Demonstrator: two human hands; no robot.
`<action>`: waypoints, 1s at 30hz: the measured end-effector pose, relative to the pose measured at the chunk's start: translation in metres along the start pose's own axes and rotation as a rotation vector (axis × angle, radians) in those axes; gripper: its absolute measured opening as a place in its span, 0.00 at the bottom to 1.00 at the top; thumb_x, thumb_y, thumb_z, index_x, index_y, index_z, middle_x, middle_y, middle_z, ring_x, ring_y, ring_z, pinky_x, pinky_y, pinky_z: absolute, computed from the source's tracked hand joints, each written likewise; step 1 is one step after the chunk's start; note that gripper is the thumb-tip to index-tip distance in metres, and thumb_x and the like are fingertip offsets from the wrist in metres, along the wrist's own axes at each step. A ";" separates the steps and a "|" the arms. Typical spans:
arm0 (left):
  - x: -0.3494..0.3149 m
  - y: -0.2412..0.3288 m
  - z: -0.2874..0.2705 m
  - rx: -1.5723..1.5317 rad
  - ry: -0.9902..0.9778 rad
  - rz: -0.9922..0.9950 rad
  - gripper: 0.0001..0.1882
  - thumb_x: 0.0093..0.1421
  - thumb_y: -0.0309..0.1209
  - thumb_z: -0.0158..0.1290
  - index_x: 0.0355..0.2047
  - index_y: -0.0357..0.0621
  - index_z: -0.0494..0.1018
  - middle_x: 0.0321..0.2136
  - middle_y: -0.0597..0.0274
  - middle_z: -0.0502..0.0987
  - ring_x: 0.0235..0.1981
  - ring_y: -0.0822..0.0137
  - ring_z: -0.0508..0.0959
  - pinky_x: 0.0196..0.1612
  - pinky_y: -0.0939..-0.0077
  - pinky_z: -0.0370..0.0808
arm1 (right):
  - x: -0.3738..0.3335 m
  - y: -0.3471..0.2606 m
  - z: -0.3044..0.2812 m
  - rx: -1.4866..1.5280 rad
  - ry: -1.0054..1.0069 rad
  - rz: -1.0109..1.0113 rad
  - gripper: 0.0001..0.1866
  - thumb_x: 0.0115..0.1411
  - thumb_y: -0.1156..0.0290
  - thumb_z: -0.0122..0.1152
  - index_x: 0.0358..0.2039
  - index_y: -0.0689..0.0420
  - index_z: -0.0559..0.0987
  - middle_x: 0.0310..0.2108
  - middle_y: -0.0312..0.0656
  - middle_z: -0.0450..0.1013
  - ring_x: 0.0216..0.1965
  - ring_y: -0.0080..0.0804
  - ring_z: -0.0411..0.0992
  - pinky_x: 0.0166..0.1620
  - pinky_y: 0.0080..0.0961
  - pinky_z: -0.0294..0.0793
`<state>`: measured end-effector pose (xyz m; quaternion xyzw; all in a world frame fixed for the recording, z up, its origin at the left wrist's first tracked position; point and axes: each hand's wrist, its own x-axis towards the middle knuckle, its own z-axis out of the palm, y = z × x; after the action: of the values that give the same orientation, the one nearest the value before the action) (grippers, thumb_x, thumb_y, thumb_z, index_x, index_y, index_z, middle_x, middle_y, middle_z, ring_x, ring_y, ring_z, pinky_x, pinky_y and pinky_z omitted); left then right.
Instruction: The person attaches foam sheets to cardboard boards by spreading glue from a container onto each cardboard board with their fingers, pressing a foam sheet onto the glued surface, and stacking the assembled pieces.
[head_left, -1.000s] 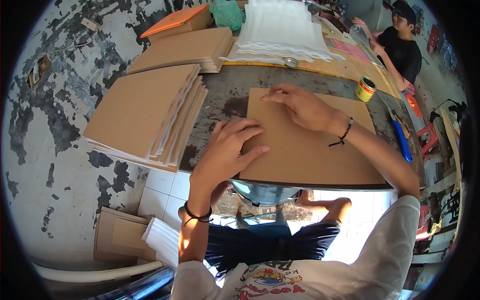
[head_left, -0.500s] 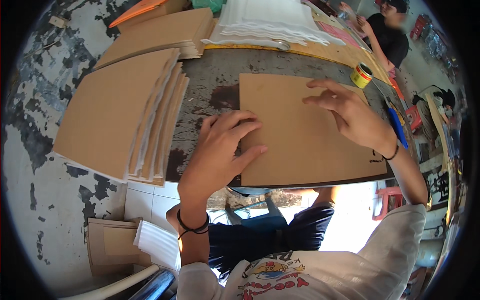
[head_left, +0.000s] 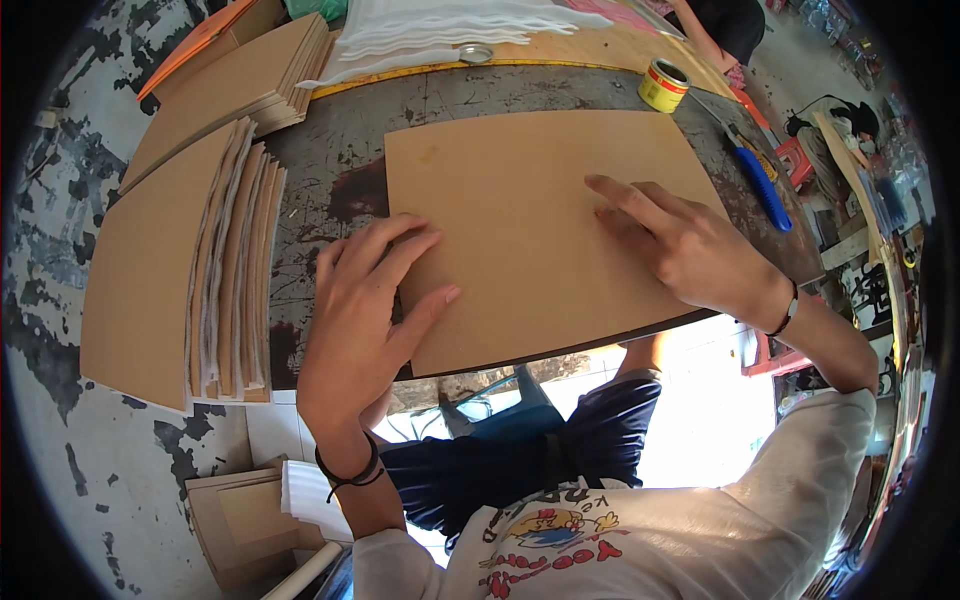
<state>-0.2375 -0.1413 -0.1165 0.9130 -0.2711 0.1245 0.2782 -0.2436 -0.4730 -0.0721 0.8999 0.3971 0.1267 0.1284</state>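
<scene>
A flat brown cardboard sheet (head_left: 520,240) lies on the dark, scuffed tabletop in front of me. My left hand (head_left: 360,305) rests at its left edge, with fingers spread and the thumb over the near left part. Over the right half of the sheet is my right hand (head_left: 690,245), palm down, its index finger stretched out and nothing seen in it. Whether its fingertips touch the cardboard I cannot tell. Left of the sheet leans a pile of cardboard pieces layered with white foam (head_left: 160,280).
Behind that pile is another cardboard stack (head_left: 240,75). White foam sheets (head_left: 440,25) lie at the back, near a round metal lid (head_left: 475,53). A yellow-and-red tin (head_left: 663,86) and a blue-handled tool (head_left: 763,188) are at the right. A person (head_left: 720,30) is at the far right.
My right hand has come down closer to the sheet, its fingers less raised. The view has swung, so the table and piles sit further left. My left hand stays at the sheet's left edge.
</scene>
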 end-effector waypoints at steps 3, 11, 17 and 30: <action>0.001 0.004 -0.001 0.006 -0.009 -0.029 0.24 0.58 0.35 0.63 0.55 0.46 0.77 0.59 0.60 0.73 0.58 0.50 0.69 0.65 0.58 0.62 | 0.000 -0.003 -0.004 -0.011 -0.007 -0.029 0.17 0.52 0.78 0.59 0.44 0.66 0.82 0.69 0.45 0.60 0.61 0.40 0.69 0.59 0.31 0.76; -0.003 0.001 -0.001 0.008 -0.004 -0.007 0.23 0.60 0.34 0.62 0.56 0.45 0.76 0.59 0.60 0.73 0.58 0.51 0.69 0.65 0.59 0.60 | -0.022 0.024 -0.016 0.544 0.013 0.153 0.25 0.53 0.90 0.53 0.50 0.58 0.83 0.71 0.47 0.59 0.67 0.47 0.63 0.62 0.35 0.70; -0.001 0.005 -0.002 0.006 0.002 0.002 0.23 0.59 0.35 0.62 0.54 0.43 0.77 0.57 0.58 0.74 0.57 0.52 0.71 0.64 0.58 0.60 | -0.090 0.026 -0.014 0.954 0.153 0.529 0.28 0.58 0.88 0.48 0.54 0.52 0.83 0.68 0.45 0.64 0.64 0.42 0.65 0.67 0.36 0.63; 0.002 0.009 0.002 0.045 -0.041 -0.056 0.24 0.61 0.34 0.61 0.58 0.46 0.75 0.60 0.59 0.72 0.61 0.54 0.69 0.66 0.57 0.59 | -0.139 0.015 0.008 0.959 0.184 0.649 0.20 0.66 0.81 0.50 0.49 0.48 0.86 0.73 0.42 0.55 0.68 0.43 0.56 0.71 0.37 0.53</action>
<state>-0.2410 -0.1495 -0.1130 0.9286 -0.2483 0.1039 0.2553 -0.3212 -0.5875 -0.0921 0.9183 0.1235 0.0433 -0.3736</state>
